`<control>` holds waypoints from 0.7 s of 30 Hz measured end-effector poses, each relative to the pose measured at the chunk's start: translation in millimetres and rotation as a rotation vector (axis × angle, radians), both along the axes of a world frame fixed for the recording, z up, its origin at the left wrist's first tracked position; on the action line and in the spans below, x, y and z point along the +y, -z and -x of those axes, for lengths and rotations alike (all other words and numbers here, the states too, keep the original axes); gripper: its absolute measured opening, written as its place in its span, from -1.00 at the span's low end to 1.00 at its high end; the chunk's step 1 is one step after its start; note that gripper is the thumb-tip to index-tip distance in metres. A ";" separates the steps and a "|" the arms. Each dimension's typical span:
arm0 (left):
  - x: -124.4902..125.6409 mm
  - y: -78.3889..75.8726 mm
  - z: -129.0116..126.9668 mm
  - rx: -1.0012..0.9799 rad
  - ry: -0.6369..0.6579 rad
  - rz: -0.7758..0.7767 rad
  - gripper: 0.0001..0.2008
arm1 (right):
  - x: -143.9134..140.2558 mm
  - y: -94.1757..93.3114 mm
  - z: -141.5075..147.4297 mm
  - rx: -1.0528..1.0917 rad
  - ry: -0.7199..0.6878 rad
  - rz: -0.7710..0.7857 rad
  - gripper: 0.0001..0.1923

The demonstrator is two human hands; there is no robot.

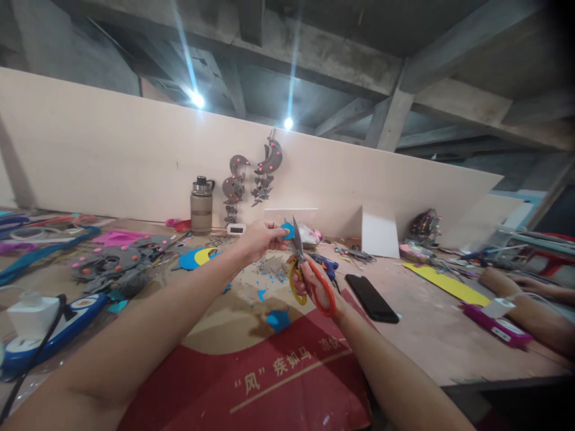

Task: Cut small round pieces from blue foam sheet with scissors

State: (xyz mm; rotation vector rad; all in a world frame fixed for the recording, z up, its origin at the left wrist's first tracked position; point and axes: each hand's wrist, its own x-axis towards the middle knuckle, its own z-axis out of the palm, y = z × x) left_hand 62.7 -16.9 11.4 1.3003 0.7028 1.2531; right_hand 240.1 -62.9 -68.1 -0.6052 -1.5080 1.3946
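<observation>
At the near edge, a red-and-tan printed cardboard sheet (202, 383) is cut off below and partly covered by both forearms; one larger flat blue piece (278, 321) and several small blue scraps (262, 294) lie on it. Above it, the left hand (263, 239) pinches one small bright-blue piece (288, 230) between thumb and fingers; the right hand (309, 281) is curled around one pair of metal scissors with one yellow and one red handle loop (298, 239). The blades stand just beside the piece; contact cannot be made out. Two power strips flank the scene: blue-and-white at left (87, 308), cut off, and purple at right (496, 325). One black smartphone (371, 297) lies right of the scissors; beyond, a co-worker's forearms (530, 305) are cropped. Farther off stand one translucent bottle (201, 209) and two grey crescent hangings (271, 157) against a pale partition (112, 149).
</observation>
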 end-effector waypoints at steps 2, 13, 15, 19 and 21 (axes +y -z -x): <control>-0.2 0.0 -0.1 -0.001 -0.001 0.000 -0.81 | 0.4 0.3 0.1 0.006 -0.011 0.003 -0.62; -0.7 -0.4 0.3 0.000 0.011 -0.001 -0.79 | -1.8 -2.6 1.3 -0.003 -0.009 0.035 -0.60; -1.2 -0.7 0.0 0.003 0.008 -0.002 -0.80 | -1.7 -2.2 1.4 -0.005 -0.009 0.042 -0.60; -1.9 -1.1 -0.1 0.005 0.001 -0.003 -0.81 | -0.1 -0.1 1.7 0.012 -0.024 0.043 -0.59; -1.8 -0.6 0.0 0.007 0.003 -0.004 -0.80 | 1.0 0.9 1.6 0.019 -0.028 0.049 -0.58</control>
